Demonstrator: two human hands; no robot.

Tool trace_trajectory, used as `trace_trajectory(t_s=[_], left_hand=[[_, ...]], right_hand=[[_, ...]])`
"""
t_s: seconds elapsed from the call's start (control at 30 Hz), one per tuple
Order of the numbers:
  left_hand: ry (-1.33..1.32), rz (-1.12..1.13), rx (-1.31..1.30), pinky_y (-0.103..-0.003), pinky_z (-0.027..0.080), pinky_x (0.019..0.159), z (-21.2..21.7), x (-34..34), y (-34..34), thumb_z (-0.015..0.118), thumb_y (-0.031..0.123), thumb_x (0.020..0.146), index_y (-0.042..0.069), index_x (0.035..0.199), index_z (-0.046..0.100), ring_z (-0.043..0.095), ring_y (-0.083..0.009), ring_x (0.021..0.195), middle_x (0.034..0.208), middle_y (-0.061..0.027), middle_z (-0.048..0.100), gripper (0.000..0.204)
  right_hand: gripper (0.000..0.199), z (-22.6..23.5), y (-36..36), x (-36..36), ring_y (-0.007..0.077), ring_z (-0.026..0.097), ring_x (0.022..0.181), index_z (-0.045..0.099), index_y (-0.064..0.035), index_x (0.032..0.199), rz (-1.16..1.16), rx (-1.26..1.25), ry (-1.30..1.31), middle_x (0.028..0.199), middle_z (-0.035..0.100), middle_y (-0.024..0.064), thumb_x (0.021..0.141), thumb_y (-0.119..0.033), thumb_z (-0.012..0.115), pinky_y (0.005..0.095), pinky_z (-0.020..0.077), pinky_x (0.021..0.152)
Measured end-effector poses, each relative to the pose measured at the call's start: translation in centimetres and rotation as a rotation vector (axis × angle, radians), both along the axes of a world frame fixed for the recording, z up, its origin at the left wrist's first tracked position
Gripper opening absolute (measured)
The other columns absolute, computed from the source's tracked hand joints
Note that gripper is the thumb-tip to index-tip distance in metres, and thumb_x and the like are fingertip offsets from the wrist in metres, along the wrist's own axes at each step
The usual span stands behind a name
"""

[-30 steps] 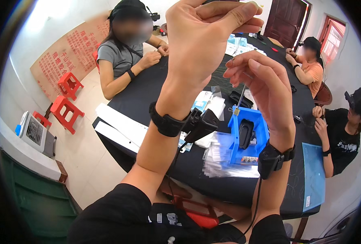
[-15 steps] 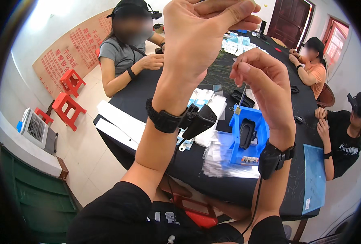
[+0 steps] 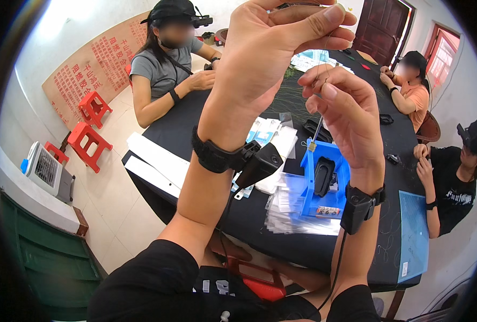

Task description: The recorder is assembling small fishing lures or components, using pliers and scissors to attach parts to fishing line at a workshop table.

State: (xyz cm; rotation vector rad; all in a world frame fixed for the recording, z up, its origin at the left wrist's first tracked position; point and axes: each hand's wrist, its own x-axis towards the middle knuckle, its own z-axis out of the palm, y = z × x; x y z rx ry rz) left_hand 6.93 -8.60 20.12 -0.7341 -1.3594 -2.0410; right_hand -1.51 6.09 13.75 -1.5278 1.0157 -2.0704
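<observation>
My left hand [image 3: 273,51] is raised at the top of the view, its thumb and fingers pinched on a thin line. The fine line [image 3: 320,65] runs down toward my right hand [image 3: 351,110], which is held lower and to the right. My right fingers are curled in a pinch around a thin metal rod [image 3: 318,130]. That rod slants down from the fingers and has a small brass-coloured end, hanging over a blue open bin [image 3: 314,206]. Inside the bin lie a black oval tray [image 3: 324,174] and a small printed packet [image 3: 328,211].
Clear plastic sleeves [image 3: 286,214] and white cards [image 3: 268,131] lie on the black-covered table [image 3: 249,220]. White strips [image 3: 158,155] are at the left edge, a blue mat [image 3: 413,236] at the right. Several people sit around the table. Red stools [image 3: 89,145] stand at left.
My left hand has shifted slightly down and right. The right hand has moved a little to the left, its fingers re-curled, and the rod's brass end sits slightly left of before.
</observation>
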Motion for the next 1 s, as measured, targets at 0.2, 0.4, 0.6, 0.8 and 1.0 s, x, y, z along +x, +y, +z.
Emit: trace_trajectory(t_s=[0.2, 0.4, 0.6, 0.8, 1.0], left_hand=[[0.024, -0.053, 0.003, -0.027, 0.065, 0.082, -0.4, -0.1, 0.0, 0.07, 0.007, 0.098, -0.009, 0.123, 0.061, 0.076, -0.0212, 0.092, 0.11, -0.0239, 0.073, 0.032], [-0.035, -0.002, 0.008, -0.029, 0.065, 0.084, -0.1, 0.0, 0.2, 0.071, 0.008, 0.097, -0.007, 0.123, 0.062, 0.076, -0.0221, 0.093, 0.11, -0.0236, 0.073, 0.031], [-0.015, 0.111, -0.028, -0.03, 0.065, 0.081, 0.1, 0.0, -0.2, 0.073, 0.008, 0.096, -0.005, 0.12, 0.065, 0.076, -0.0227, 0.091, 0.106, -0.0224, 0.075, 0.028], [0.01, 0.157, -0.04, -0.03, 0.065, 0.079, 0.1, 0.0, -0.3, 0.073, 0.008, 0.096, -0.006, 0.119, 0.065, 0.077, -0.0221, 0.089, 0.104, -0.0216, 0.076, 0.028], [-0.054, 0.269, -0.094, -0.029, 0.064, 0.08, 0.3, 0.1, -0.7, 0.072, 0.007, 0.097, -0.006, 0.119, 0.065, 0.076, -0.0208, 0.089, 0.103, -0.0208, 0.076, 0.027]], right_hand=[[0.013, 0.0, -0.1, -0.2, 0.0182, 0.071, 0.091, 0.074, 0.0037, 0.102, 0.085, -0.045, 0.007, 0.108, 0.075, 0.0212, 0.094, -0.005, 0.072, 0.0285, 0.056, 0.083], [0.012, -0.1, 0.1, -0.2, 0.0186, 0.072, 0.088, 0.075, 0.004, 0.1, 0.06, -0.044, -0.014, 0.102, 0.076, 0.021, 0.092, -0.005, 0.074, 0.0294, 0.057, 0.083], [0.012, -0.1, 0.6, -0.5, 0.0176, 0.073, 0.084, 0.075, 0.0029, 0.098, -0.013, -0.019, -0.005, 0.097, 0.077, 0.0193, 0.09, -0.006, 0.077, 0.0294, 0.0576, 0.081], [0.016, 0.1, 0.9, -0.8, 0.017, 0.073, 0.083, 0.07, 0.0, 0.099, -0.041, -0.001, -0.06, 0.095, 0.077, 0.0176, 0.087, -0.006, 0.079, 0.0283, 0.0566, 0.079], [0.027, 0.3, 1.3, -0.6, 0.0179, 0.075, 0.085, 0.06, -0.0061, 0.102, -0.135, 0.015, -0.027, 0.091, 0.077, 0.0154, 0.085, -0.005, 0.081, 0.026, 0.0543, 0.076]])
